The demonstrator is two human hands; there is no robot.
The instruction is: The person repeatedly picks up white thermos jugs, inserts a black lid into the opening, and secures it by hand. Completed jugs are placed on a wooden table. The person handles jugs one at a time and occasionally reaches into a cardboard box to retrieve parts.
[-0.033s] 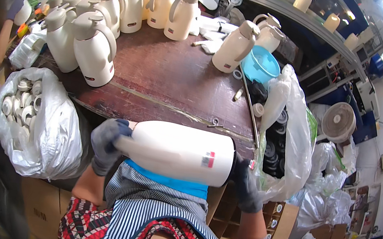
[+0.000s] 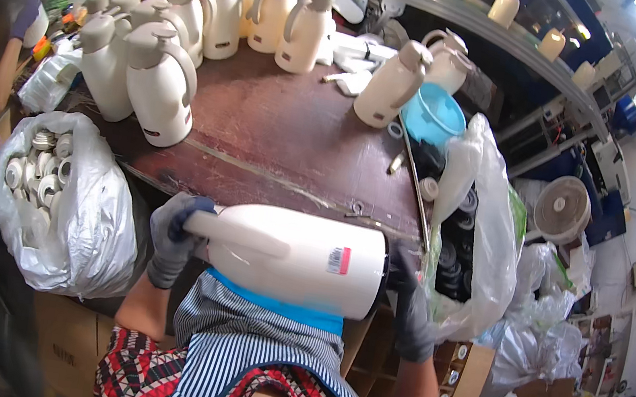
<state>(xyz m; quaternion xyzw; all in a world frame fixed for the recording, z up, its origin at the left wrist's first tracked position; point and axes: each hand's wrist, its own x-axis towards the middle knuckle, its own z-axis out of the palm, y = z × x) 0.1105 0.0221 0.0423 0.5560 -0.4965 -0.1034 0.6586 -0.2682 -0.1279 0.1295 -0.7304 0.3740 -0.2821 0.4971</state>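
From afar I see my left hand (image 2: 177, 231), fingers closed around the top end of the white jug (image 2: 291, 272), which lies sideways before the table (image 2: 263, 126). At its black base (image 2: 382, 277) is my right hand (image 2: 413, 313); blur hides its fingers, I cannot tell their state. The step seems base work; next calls, I judge, for steady left grip.
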